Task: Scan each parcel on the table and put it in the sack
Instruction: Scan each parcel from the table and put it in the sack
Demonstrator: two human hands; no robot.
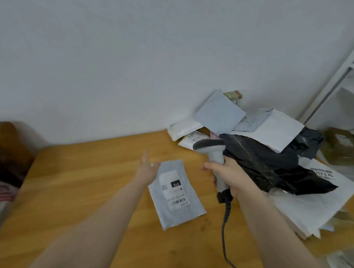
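A grey mailer parcel (175, 194) with a white label lies flat on the wooden table (80, 180), label up. My left hand (147, 169) reaches over its far left corner with fingers straight, blurred, holding nothing. My right hand (228, 177) grips the handle of a grey barcode scanner (213, 153), its head pointing left above the table. The scanner's coiled cable (225, 225) hangs toward the front edge. A heap of parcels (261, 153) fills the table's right side: white, grey and black mailers.
A black plastic mailer (271, 167) lies on top of the heap, just right of the scanner. Brown cardboard boxes (342, 145) stand at the far right. A white shelf frame (345, 69) rises by the wall. A reddish-brown sack or bag (5, 152) sits off the left edge.
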